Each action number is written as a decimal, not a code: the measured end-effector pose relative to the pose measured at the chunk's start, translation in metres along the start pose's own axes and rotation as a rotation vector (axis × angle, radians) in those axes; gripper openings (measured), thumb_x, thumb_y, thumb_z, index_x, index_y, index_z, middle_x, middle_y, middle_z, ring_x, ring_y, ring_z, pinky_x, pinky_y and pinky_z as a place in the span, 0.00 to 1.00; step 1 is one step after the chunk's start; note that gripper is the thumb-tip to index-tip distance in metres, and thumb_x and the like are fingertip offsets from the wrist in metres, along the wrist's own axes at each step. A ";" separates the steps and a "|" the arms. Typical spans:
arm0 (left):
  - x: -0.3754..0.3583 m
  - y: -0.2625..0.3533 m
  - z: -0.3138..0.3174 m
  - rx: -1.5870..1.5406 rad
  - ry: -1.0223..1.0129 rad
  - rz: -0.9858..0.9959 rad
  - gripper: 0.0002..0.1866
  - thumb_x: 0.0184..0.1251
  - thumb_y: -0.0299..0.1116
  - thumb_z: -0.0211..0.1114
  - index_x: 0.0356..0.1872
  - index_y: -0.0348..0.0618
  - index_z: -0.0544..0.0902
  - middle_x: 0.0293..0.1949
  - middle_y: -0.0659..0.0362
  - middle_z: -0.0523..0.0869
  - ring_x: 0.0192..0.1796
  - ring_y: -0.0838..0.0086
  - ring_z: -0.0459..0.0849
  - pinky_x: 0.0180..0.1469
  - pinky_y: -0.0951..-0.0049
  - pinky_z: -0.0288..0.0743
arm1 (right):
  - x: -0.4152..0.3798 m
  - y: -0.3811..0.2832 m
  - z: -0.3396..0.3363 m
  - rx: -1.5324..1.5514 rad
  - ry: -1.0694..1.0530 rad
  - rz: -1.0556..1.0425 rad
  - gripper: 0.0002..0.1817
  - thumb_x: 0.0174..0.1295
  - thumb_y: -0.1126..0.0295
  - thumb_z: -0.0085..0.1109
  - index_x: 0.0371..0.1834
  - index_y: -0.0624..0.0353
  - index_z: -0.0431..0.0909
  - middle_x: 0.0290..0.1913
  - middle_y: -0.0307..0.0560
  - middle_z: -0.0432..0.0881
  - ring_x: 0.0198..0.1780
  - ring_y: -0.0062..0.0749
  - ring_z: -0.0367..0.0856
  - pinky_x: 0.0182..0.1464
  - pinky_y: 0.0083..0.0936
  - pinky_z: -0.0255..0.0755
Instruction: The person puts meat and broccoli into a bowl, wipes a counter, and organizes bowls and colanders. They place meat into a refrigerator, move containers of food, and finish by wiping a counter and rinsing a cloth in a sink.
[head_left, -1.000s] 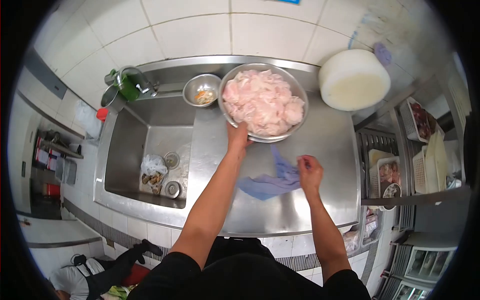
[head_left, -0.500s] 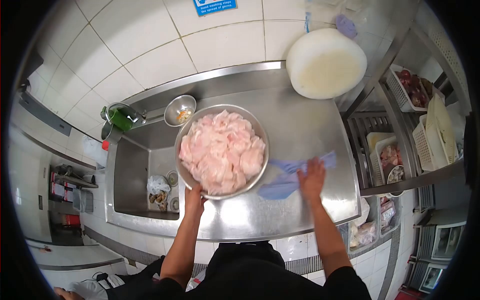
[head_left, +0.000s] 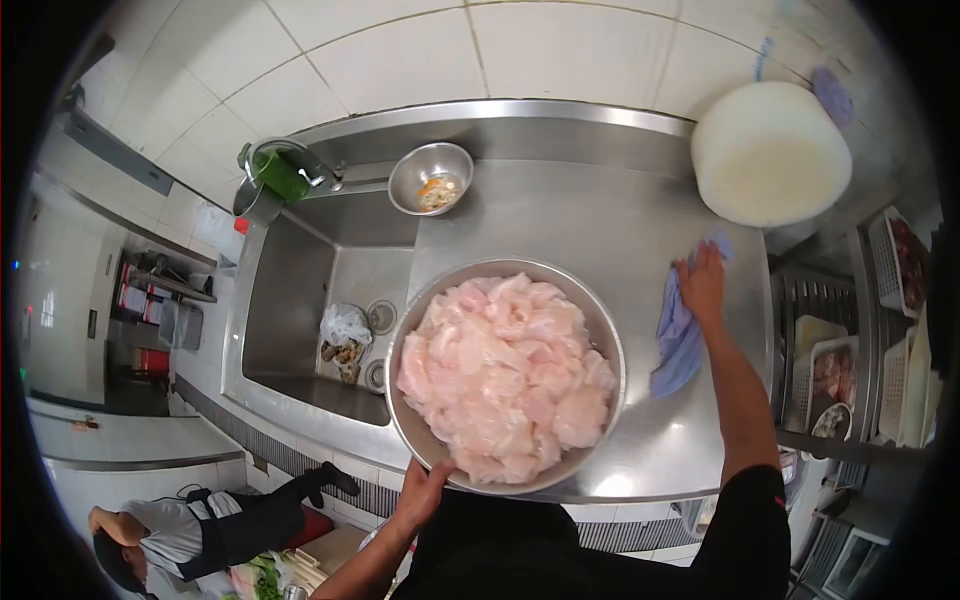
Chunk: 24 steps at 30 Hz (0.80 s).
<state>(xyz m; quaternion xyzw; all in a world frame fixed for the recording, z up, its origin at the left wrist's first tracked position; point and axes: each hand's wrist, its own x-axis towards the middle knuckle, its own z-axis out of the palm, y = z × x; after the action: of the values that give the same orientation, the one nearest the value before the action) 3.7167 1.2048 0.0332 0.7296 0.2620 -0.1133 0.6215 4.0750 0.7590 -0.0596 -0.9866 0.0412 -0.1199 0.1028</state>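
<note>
A large round metal bowl, heaped with pale pink raw meat pieces, is near the front edge of the steel counter. My left hand grips its near-left rim, the thumb over the edge and the other fingers partly hidden below. To the bowl's right, my right hand presses on a crumpled blue cloth. The cloth spreads along the counter toward me, and a bit shows past the fingertips.
Behind the large bowl stands a small metal bowl with food scraps. A sink holding a plastic bag and scraps is at left. A thick round white board leans at back right, beside a rack. Another person is at lower left.
The large bowl has come toward me, away from the small bowl, with my left hand still on its rim. My right hand and the cloth have moved farther back. The view has shifted.
</note>
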 end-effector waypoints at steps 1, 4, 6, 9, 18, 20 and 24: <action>0.010 -0.003 -0.020 -0.019 -0.042 -0.019 0.27 0.69 0.45 0.50 0.61 0.33 0.66 0.56 0.53 0.75 0.57 0.66 0.74 0.58 0.67 0.68 | 0.025 -0.015 0.015 0.020 -0.009 -0.098 0.36 0.64 0.50 0.49 0.66 0.69 0.60 0.69 0.66 0.56 0.71 0.54 0.53 0.70 0.44 0.49; 0.075 0.022 -0.079 0.118 0.047 0.118 0.27 0.74 0.52 0.43 0.52 0.38 0.77 0.45 0.58 0.79 0.49 0.72 0.74 0.50 0.70 0.71 | 0.069 -0.081 0.042 0.033 -0.068 -0.261 0.35 0.64 0.50 0.49 0.66 0.67 0.60 0.70 0.63 0.57 0.70 0.54 0.56 0.69 0.45 0.50; 0.155 0.061 -0.086 -0.204 0.199 0.097 0.22 0.71 0.48 0.53 0.49 0.38 0.79 0.38 0.62 0.78 0.37 0.83 0.74 0.35 0.80 0.69 | 0.078 -0.117 0.037 0.023 -0.103 -0.320 0.35 0.64 0.51 0.49 0.67 0.66 0.60 0.70 0.61 0.58 0.69 0.53 0.58 0.68 0.45 0.51; 0.282 0.110 -0.073 -0.294 0.230 0.211 0.29 0.67 0.49 0.58 0.63 0.41 0.68 0.49 0.58 0.77 0.32 0.79 0.75 0.29 0.79 0.70 | 0.078 -0.139 0.001 -0.223 -0.265 -0.467 0.33 0.63 0.54 0.50 0.66 0.65 0.60 0.68 0.58 0.62 0.67 0.52 0.61 0.65 0.43 0.59; 0.387 0.173 -0.071 -0.503 0.068 0.059 0.17 0.59 0.24 0.49 0.51 0.41 0.71 0.33 0.56 0.81 0.24 0.76 0.77 0.18 0.79 0.70 | 0.147 -0.139 0.129 -0.328 -0.228 -0.288 0.17 0.62 0.67 0.40 0.44 0.66 0.74 0.54 0.67 0.71 0.50 0.61 0.77 0.51 0.46 0.73; 0.379 0.156 -0.114 -0.643 0.002 0.007 0.18 0.59 0.24 0.50 0.52 0.42 0.72 0.31 0.57 0.80 0.20 0.77 0.75 0.18 0.79 0.70 | 0.134 -0.255 0.084 -0.171 -0.183 -0.164 0.18 0.62 0.66 0.39 0.46 0.66 0.74 0.53 0.68 0.71 0.49 0.62 0.78 0.51 0.47 0.73; 0.366 0.116 -0.195 -0.653 0.066 -0.040 0.18 0.58 0.25 0.51 0.51 0.42 0.72 0.30 0.57 0.79 0.20 0.77 0.74 0.17 0.80 0.68 | 0.145 -0.354 0.094 -0.232 -0.318 -0.266 0.18 0.60 0.69 0.41 0.52 0.65 0.70 0.55 0.68 0.69 0.47 0.60 0.79 0.49 0.45 0.75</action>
<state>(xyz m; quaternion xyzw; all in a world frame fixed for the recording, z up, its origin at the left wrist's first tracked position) 4.0522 1.4706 -0.0085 0.4899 0.3188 -0.0119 0.8113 4.2581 1.1071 -0.0404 -0.9950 -0.0922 0.0299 -0.0228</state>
